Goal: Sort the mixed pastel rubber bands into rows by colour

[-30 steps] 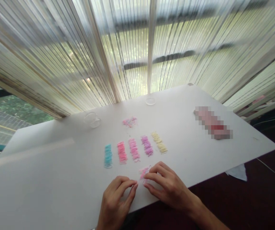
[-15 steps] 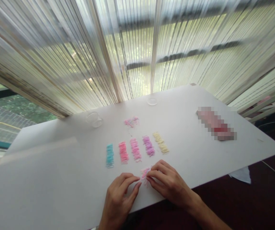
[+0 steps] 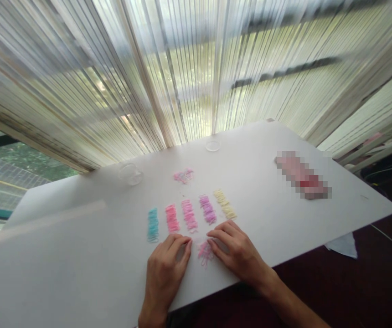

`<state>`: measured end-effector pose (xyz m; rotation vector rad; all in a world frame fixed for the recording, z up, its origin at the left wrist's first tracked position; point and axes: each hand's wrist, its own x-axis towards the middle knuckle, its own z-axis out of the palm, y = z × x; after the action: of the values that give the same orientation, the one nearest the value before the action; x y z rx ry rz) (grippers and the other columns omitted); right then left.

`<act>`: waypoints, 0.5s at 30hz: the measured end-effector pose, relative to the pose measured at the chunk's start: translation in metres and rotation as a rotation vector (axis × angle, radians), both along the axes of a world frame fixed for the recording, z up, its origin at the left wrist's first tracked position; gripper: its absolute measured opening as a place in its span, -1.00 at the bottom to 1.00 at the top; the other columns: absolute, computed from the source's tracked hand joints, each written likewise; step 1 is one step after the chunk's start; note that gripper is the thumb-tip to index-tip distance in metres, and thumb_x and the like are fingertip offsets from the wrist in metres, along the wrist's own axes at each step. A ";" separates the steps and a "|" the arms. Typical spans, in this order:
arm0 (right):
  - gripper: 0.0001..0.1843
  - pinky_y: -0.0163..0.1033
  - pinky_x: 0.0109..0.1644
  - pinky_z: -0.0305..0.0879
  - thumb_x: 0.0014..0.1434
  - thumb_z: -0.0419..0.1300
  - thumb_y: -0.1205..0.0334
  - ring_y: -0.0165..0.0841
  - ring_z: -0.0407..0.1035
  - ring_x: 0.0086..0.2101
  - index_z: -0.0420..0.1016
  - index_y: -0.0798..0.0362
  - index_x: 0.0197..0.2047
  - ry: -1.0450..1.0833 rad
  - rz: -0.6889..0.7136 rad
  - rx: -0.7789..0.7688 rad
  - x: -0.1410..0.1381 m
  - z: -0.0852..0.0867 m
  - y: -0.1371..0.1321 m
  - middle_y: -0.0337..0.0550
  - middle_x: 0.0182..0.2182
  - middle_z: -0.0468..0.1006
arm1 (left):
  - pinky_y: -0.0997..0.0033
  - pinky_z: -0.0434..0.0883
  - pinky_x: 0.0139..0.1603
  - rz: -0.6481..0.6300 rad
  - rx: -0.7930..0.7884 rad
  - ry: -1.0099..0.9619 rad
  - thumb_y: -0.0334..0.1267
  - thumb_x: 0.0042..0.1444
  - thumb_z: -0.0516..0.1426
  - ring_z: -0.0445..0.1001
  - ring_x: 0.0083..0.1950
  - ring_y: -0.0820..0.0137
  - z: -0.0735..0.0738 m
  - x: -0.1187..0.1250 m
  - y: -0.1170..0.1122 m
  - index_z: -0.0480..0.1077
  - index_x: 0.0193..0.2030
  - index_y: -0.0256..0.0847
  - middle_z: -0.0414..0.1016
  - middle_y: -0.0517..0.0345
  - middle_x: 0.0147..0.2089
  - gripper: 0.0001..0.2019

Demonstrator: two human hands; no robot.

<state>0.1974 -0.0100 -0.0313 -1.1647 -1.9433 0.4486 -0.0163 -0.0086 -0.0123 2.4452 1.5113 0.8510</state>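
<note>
Both hands rest on a white table (image 3: 79, 255) near its front edge. My left hand (image 3: 165, 273) lies flat with its fingers stretched forward, holding nothing. My right hand (image 3: 235, 253) lies beside it, fingers spread and flat. Between them sits a small pink pile of clips (image 3: 204, 253), touched by neither hand as far as I can see. Just beyond the fingertips runs a row of sorted clip groups: teal (image 3: 153, 224), salmon pink (image 3: 172, 218), pink (image 3: 189, 215), purple (image 3: 207, 209) and yellow (image 3: 225, 203).
A small mixed clip pile (image 3: 183, 175) lies farther back. Two clear round lids or dishes (image 3: 131, 174) (image 3: 213, 145) stand near the far edge. A blurred pink object (image 3: 301, 175) lies at the right. Striped sheer curtains (image 3: 182, 73) hang behind the table.
Both hands let go of the pink clips they pinched, moved forward and flattened on the table. The pink pile now lies loose between them.
</note>
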 end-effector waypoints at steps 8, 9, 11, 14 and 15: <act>-0.89 -0.11 -0.14 0.45 0.34 0.20 0.40 -0.22 0.42 -0.24 0.51 0.03 -0.12 0.028 0.012 -0.032 0.002 0.000 0.000 -0.12 -0.29 0.56 | 0.45 0.46 -0.24 0.083 0.051 0.042 -0.20 0.42 0.06 0.61 -0.28 0.39 0.004 0.004 -0.001 0.50 -0.08 -0.12 0.61 0.20 -0.20 -0.81; -0.89 -0.11 -0.14 0.45 0.34 0.20 0.40 -0.22 0.42 -0.24 0.51 0.03 -0.12 0.034 0.011 -0.035 0.001 0.001 0.000 -0.12 -0.29 0.56 | 0.46 0.46 -0.22 0.080 0.063 0.036 -0.21 0.42 0.06 0.61 -0.27 0.39 0.005 0.005 -0.003 0.50 -0.07 -0.12 0.61 0.19 -0.19 -0.82; -0.89 -0.10 -0.14 0.45 0.35 0.19 0.40 -0.22 0.42 -0.24 0.52 0.03 -0.13 0.043 0.005 -0.041 0.001 0.001 0.000 -0.12 -0.29 0.56 | 0.46 0.46 -0.21 0.057 0.064 0.058 -0.23 0.43 0.05 0.61 -0.28 0.41 0.006 0.007 -0.005 0.51 -0.06 -0.11 0.62 0.20 -0.19 -0.81; -0.89 -0.10 -0.13 0.44 0.36 0.17 0.39 -0.22 0.42 -0.23 0.52 0.03 -0.14 0.054 -0.007 -0.046 0.001 0.001 0.000 -0.12 -0.30 0.56 | 0.45 0.46 -0.27 0.025 0.034 0.132 -0.24 0.45 0.01 0.59 -0.34 0.41 0.003 0.010 -0.006 0.53 -0.07 -0.09 0.62 0.21 -0.21 -0.75; -0.89 -0.10 -0.12 0.44 0.36 0.17 0.39 -0.22 0.42 -0.23 0.51 0.03 -0.14 0.058 -0.008 -0.049 0.001 0.001 0.000 -0.12 -0.30 0.56 | 0.44 0.46 -0.29 0.023 0.024 0.148 -0.24 0.46 0.00 0.58 -0.36 0.40 0.001 0.012 -0.005 0.54 -0.07 -0.09 0.62 0.20 -0.21 -0.74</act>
<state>0.1982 -0.0102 -0.0300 -1.1774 -1.8861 0.5230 -0.0046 -0.0139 -0.0112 2.5640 1.5883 0.7102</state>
